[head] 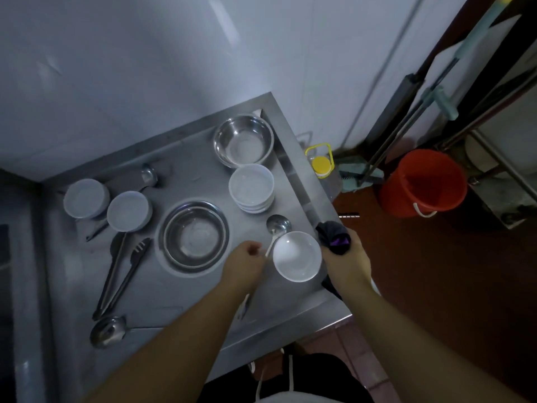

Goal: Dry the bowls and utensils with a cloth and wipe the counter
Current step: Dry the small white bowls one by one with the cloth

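We see a brushed, matt steel counter [186,298]. At its back right corner sits a glossy metal bowl [243,141]; near the front edge, a smooth, shiny white bowl [297,256]. The dark cloth [334,238] looks soft and matt, the tongs [122,274] dull metal.

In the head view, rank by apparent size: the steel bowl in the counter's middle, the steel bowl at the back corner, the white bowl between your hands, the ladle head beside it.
1. Middle steel bowl
2. Back corner steel bowl
3. White bowl, nearer the camera, so its true rank is unsure
4. Ladle head
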Demonstrator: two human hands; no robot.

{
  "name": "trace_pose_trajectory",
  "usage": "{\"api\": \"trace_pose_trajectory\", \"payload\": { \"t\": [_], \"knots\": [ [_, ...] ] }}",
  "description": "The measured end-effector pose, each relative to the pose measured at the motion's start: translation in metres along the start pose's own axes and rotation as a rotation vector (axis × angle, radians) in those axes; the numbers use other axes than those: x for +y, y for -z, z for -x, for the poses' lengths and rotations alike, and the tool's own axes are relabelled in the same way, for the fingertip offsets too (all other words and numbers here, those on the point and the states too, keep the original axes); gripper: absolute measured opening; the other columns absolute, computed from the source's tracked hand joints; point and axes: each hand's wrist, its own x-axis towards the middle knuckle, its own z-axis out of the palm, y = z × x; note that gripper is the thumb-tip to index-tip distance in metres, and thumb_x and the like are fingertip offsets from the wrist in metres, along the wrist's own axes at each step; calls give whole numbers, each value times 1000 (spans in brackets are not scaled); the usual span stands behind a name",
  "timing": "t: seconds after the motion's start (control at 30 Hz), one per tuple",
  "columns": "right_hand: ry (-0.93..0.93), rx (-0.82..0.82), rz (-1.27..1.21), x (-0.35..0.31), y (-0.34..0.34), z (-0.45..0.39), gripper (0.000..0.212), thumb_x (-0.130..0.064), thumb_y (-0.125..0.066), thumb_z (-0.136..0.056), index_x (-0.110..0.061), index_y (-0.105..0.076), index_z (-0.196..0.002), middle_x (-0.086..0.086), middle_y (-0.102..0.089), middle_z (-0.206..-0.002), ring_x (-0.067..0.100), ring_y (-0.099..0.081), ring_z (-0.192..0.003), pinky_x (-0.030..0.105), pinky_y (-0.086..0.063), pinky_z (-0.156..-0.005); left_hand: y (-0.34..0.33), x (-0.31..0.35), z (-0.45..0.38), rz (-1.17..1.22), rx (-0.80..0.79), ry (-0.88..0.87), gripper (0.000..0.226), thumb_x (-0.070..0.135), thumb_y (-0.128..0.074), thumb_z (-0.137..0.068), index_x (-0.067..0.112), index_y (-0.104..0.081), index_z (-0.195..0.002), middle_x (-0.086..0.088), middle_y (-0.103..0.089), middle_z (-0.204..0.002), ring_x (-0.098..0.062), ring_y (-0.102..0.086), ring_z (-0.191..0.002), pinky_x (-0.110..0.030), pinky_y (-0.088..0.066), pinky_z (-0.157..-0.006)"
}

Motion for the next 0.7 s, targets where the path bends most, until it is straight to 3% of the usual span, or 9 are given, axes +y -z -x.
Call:
{"api": "trace_pose_trajectory", "payload": {
  "t": [0.1, 0.17, 0.27, 0.4, 0.47, 0.53, 0.6, 0.7],
  "knots": [
    [86, -46, 46, -25, -14, 10, 34, -16, -73, -88, -28, -64, -120, 6, -72, -94, 35, -68, -91, 49, -58, -83, 29, -4, 12, -24, 27, -22, 35, 21, -67, -99, 21, -68, -134, -1, -69, -129, -25, -68, -113, -45, -56, -105],
    [170, -88, 59, -40, -31, 19, 30, -18, -74, -87, -30, -66, -113, 2, -71, -90, 30, -67, -88, 44, -55, -77, 51, -11, 17, -61, 41, -44, 35, 24, -67, -101, 21, -66, -136, 1, -68, -130, -22, -66, -114, -39, -56, -103],
    [252, -209, 87, -62, -66, 35, 36, -19, -76, -85, -47, -60, -101, -8, -68, -87, 19, -64, -80, 35, -50, -67, 89, -30, 21, -148, 59, -64, 34, 27, -66, -99, 21, -67, -133, 0, -69, -131, -20, -65, -115, -31, -51, -94],
    [331, -342, 187, -84, -123, 55, 34, -20, -72, -89, -46, -59, -107, -17, -63, -86, 9, -59, -76, 19, -39, -61, 144, -69, 15, -230, 96, -10, 35, 29, -62, -98, 25, -68, -132, -1, -70, -130, -21, -67, -104, -31, -51, -84],
    [354, -420, 266, -92, -150, 64, 23, -27, -67, -94, -45, -57, -105, -17, -62, -84, 15, -62, -81, 26, -43, -61, 171, -91, 9, -273, 115, 3, 37, 30, -61, -99, 24, -67, -135, -2, -68, -133, -20, -66, -101, -31, -51, -82],
    [372, -483, 328, -99, -176, 71, 17, -32, -63, -96, -41, -59, -109, -8, -68, -92, 20, -65, -84, 33, -50, -66, 196, -112, -2, -324, 117, 13, 42, 30, -62, -99, 22, -64, -140, -4, -64, -140, -23, -66, -114, -33, -52, -90],
    [408, -510, 399, -108, -202, 76, 23, -28, -62, -96, -37, -63, -117, 0, -71, -101, 25, -68, -89, 38, -56, -73, 220, -130, -17, -357, 106, 28, 45, 29, -62, -99, 20, -61, -143, -7, -62, -143, -24, -65, -119, -33, -52, -95],
    [460, -511, 472, -122, -239, 83, 29, -19, -62, -94, -30, -65, -121, 3, -72, -105, 28, -68, -92, 44, -59, -80, 252, -146, -43, -388, 93, 35, 43, 26, -63, -97, 19, -63, -140, -8, -65, -137, -26, -66, -114, -32, -52, -89]
  ]
}}
